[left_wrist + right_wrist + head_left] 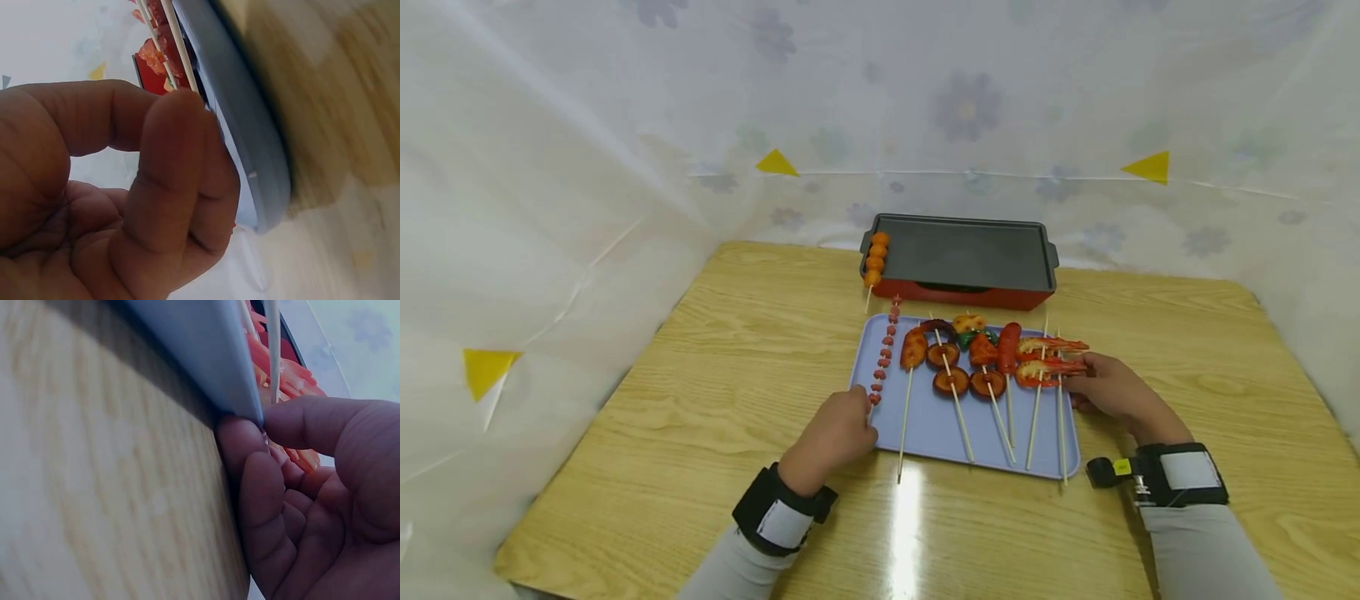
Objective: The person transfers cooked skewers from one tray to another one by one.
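My left hand (838,433) is at the front left of a lavender tray (936,433), pinching the bare lower end of a skewer of small red meat pieces (886,352). That skewer slants up over the tray's left side, its tip past the back rim. In the left wrist view, my curled fingers (172,156) stand above the tray rim, hiding part of it. My right hand (1112,387) grips the tray's right edge, thumb above and a finger underneath, as the right wrist view shows. Beside its fingertips lie prawn skewers (1037,369).
More skewers fill the tray, including a sausage (1008,348), mushroom slices (951,382) and a chicken wing (913,348). Behind it stands a red grill (970,250) with a black plate; a skewer of orange balls (876,260) lies on its left end. Patterned sheeting (962,108) surrounds the wooden table (700,375).
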Motion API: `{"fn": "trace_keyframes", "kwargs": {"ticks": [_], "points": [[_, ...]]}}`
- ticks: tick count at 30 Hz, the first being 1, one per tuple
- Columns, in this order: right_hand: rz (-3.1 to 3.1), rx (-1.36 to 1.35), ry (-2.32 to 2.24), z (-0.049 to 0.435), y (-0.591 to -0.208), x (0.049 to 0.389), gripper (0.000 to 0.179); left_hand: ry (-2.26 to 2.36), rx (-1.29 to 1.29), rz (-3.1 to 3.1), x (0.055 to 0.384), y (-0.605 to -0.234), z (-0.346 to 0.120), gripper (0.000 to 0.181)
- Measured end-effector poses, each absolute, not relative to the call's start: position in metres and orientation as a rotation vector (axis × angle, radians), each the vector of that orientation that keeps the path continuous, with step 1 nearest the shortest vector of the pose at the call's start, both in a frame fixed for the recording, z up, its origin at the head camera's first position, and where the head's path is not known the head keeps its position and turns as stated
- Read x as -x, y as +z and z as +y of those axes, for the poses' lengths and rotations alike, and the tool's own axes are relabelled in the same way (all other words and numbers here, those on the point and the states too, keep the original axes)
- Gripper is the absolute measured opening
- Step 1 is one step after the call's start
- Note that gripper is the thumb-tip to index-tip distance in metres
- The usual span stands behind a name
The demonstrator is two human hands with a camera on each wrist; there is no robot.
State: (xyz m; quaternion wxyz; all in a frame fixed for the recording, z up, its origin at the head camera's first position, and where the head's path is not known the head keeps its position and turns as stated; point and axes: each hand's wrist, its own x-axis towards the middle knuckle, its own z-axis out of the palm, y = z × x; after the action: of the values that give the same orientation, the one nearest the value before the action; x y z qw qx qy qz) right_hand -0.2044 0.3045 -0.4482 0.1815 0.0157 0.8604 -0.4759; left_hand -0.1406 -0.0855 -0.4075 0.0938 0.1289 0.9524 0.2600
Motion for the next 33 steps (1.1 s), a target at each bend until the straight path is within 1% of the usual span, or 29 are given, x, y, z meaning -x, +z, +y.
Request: {"fn": "trace_keyframes", "kwargs": {"ticks": [9,15,23,30,33], "points": [[2.451,0.016,-1.337,0.305,-0.451,0.208,0.045,0.740,-0.369,2.828,0.139,-0.410,-0.085,0.017],[2.458,-0.017,-1.301,0.309,-0.451,0.206,0.051,0.717,-0.391,2.815,0.141,-0.411,-0.081,0.019],[2.460,-0.052,-1.270,0.316,-0.449,0.201,0.054,0.715,-0.437,2.783,0.144,-0.414,-0.074,0.019],[2.432,-0.019,-1.329,0.311,-0.450,0.204,0.053,0.737,-0.427,2.781,0.140,-0.412,-0.079,0.016],[2.426,-0.013,-1.329,0.307,-0.450,0.205,0.052,0.750,-0.426,2.793,0.139,-0.413,-0.081,0.018]]}}
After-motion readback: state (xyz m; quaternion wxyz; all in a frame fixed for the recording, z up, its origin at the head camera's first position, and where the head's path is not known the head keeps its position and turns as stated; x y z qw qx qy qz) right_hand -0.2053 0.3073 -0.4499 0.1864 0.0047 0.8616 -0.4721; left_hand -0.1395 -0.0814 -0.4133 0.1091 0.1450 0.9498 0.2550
